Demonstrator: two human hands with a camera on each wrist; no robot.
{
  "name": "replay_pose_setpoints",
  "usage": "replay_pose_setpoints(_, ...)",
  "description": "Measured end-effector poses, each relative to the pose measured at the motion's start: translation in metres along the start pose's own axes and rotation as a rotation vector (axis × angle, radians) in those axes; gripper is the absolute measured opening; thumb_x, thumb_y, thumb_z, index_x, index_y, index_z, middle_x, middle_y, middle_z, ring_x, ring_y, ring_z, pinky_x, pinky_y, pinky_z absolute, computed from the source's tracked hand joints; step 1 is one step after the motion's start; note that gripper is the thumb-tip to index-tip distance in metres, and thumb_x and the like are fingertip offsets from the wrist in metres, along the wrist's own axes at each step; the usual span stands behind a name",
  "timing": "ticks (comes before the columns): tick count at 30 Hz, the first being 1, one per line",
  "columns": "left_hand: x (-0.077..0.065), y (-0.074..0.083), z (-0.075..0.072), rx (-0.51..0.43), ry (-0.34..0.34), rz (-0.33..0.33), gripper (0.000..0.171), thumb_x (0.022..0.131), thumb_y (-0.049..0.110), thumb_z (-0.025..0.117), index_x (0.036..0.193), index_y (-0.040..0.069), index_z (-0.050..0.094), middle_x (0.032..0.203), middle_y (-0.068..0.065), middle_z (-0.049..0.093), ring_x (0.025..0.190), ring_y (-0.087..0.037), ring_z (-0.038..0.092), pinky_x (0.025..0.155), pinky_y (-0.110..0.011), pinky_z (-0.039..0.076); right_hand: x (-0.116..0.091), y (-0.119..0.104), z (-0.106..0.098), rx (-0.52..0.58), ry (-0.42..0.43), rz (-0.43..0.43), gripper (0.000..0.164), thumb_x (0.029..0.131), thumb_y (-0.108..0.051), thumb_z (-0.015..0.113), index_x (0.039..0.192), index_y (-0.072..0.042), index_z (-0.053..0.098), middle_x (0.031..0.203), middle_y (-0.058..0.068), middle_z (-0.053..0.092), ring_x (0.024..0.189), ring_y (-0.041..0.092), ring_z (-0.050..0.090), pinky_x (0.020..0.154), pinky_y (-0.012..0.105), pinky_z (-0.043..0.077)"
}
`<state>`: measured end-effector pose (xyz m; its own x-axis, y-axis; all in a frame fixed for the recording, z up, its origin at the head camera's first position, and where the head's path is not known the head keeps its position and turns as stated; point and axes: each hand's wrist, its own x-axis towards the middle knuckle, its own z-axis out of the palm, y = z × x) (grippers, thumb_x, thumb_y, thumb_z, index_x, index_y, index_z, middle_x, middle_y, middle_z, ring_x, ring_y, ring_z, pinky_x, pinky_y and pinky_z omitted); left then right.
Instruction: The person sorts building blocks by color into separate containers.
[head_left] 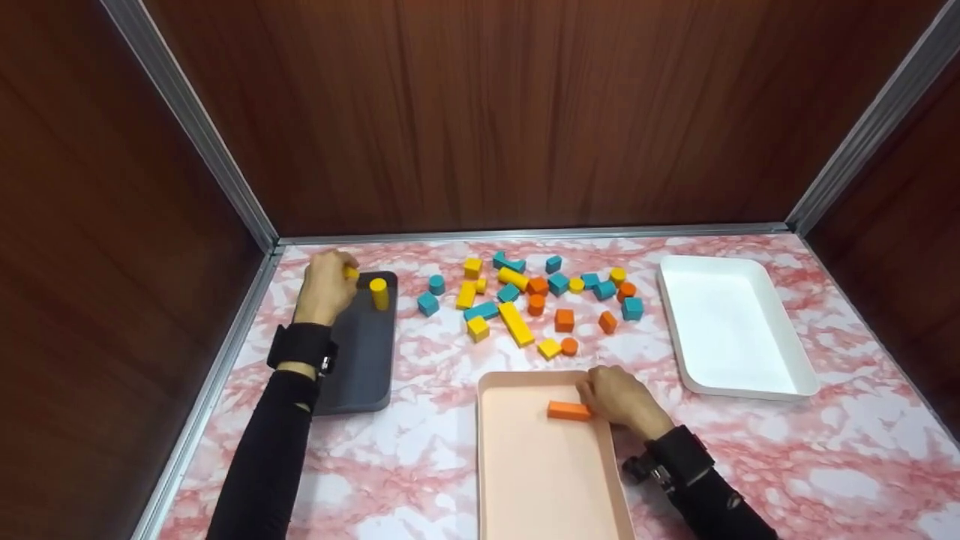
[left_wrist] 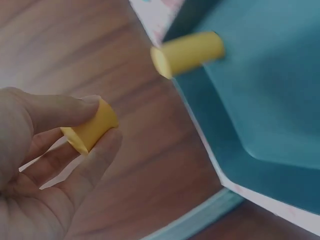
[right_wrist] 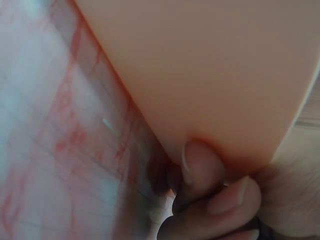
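Observation:
My left hand (head_left: pixel 326 286) is over the far end of the dark grey tray (head_left: pixel 352 375). Between thumb and fingers it pinches a short yellow cylinder (left_wrist: pixel 95 125). A second yellow cylinder (head_left: pixel 379 294) stands upright in that tray, just right of the hand. At the far right corner of the peach tray (head_left: pixel 547 480), my right hand (head_left: pixel 619 397) grips the rim with curled fingers (right_wrist: pixel 202 167). An orange block (head_left: pixel 568 410) lies inside the peach tray beside those fingers; its right end is near or partly behind the hand.
Several yellow, teal and orange blocks lie scattered mid-table, among them a long yellow block (head_left: pixel 516 324), a teal cube (head_left: pixel 632 308) and an orange cube (head_left: pixel 564 320). A white tray (head_left: pixel 739 330) stands at the right. Wood panels (head_left: pixel 525 112) enclose the marbled table.

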<state>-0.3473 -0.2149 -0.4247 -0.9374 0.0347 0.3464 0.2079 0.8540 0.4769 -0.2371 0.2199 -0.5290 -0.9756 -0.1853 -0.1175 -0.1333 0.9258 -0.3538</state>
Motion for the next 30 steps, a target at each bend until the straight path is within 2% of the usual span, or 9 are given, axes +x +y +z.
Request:
replay_pose_setpoints(3, 0.002, -0.02, 0.003, 0.029, -0.051, -0.072, 0.027, 0.074, -0.005, 0.061, 0.099, -0.003, 0.069, 0.099, -0.024, 0.064, 0.087, -0.038, 0.06, 0.079, -0.047, 0.048, 0.0, 0.0, 0.0, 0.005, -0.003, 0.006, 0.028, 0.091, -0.025, 0.054, 0.068, -0.01, 0.054, 0.06, 0.003, 0.047, 0.054, 0.019, 0.047, 0.053, 0.031, 0.039)
replay_pose_setpoints(7, 0.004, -0.042, 0.012, 0.063, -0.151, -0.158, 0.027, 0.075, -0.003, 0.062, 0.102, -0.003, 0.068, 0.102, -0.024, 0.063, 0.089, -0.038, 0.06, 0.082, -0.047, 0.048, 0.0, -0.002, 0.0, 0.015, -0.01, 0.012, 0.028, 0.091, -0.024, 0.055, 0.067, -0.011, 0.053, 0.06, 0.003, 0.048, 0.054, 0.019, 0.047, 0.053, 0.031, 0.039)
replay_pose_setpoints(9, 0.006, -0.051, 0.017, 0.083, -0.193, -0.166, 0.027, 0.075, -0.003, 0.062, 0.101, -0.002, 0.068, 0.103, -0.025, 0.062, 0.09, -0.038, 0.06, 0.083, -0.047, 0.048, 0.0, -0.002, 0.0, 0.02, -0.013, 0.016, 0.028, 0.091, -0.025, 0.054, 0.067, -0.011, 0.053, 0.06, 0.002, 0.048, 0.054, 0.018, 0.047, 0.052, 0.031, 0.038)
replay_pose_setpoints(12, 0.009, -0.06, 0.028, 0.133, -0.238, -0.145, 0.028, 0.074, -0.001, 0.061, 0.1, -0.001, 0.069, 0.103, -0.026, 0.063, 0.091, -0.038, 0.06, 0.084, -0.047, 0.048, -0.001, -0.003, -0.001, 0.033, -0.003, 0.009, 0.03, 0.091, -0.023, 0.055, 0.064, -0.011, 0.053, 0.057, 0.001, 0.048, 0.052, 0.017, 0.047, 0.051, 0.03, 0.037)
replay_pose_setpoints(19, 0.012, -0.06, 0.049, 0.156, -0.336, -0.216, 0.025, 0.078, 0.001, 0.056, 0.101, 0.002, 0.068, 0.11, -0.025, 0.059, 0.092, -0.039, 0.06, 0.081, -0.051, 0.048, -0.002, -0.005, -0.002, 0.033, -0.004, 0.018, 0.031, 0.091, -0.024, 0.055, 0.063, -0.012, 0.052, 0.054, 0.0, 0.043, 0.048, 0.017, 0.044, 0.047, 0.028, 0.034)
replay_pose_setpoints(24, 0.013, -0.056, 0.057, 0.218, -0.357, -0.17, 0.021, 0.081, 0.003, 0.052, 0.094, 0.003, 0.069, 0.103, -0.024, 0.061, 0.083, -0.036, 0.06, 0.074, -0.049, 0.047, -0.002, -0.003, -0.002, 0.032, -0.01, 0.031, 0.029, 0.091, -0.024, 0.055, 0.065, -0.011, 0.052, 0.056, 0.001, 0.043, 0.049, 0.017, 0.044, 0.049, 0.028, 0.035)
replay_pose_setpoints(30, 0.011, -0.057, 0.061, 0.221, -0.329, -0.161, 0.021, 0.083, 0.004, 0.051, 0.092, 0.004, 0.07, 0.101, -0.022, 0.062, 0.082, -0.035, 0.06, 0.073, -0.049, 0.047, -0.001, -0.003, -0.002, 0.037, -0.035, 0.049, 0.026, 0.092, -0.025, 0.055, 0.07, -0.01, 0.055, 0.058, 0.002, 0.045, 0.05, 0.018, 0.045, 0.049, 0.028, 0.036)
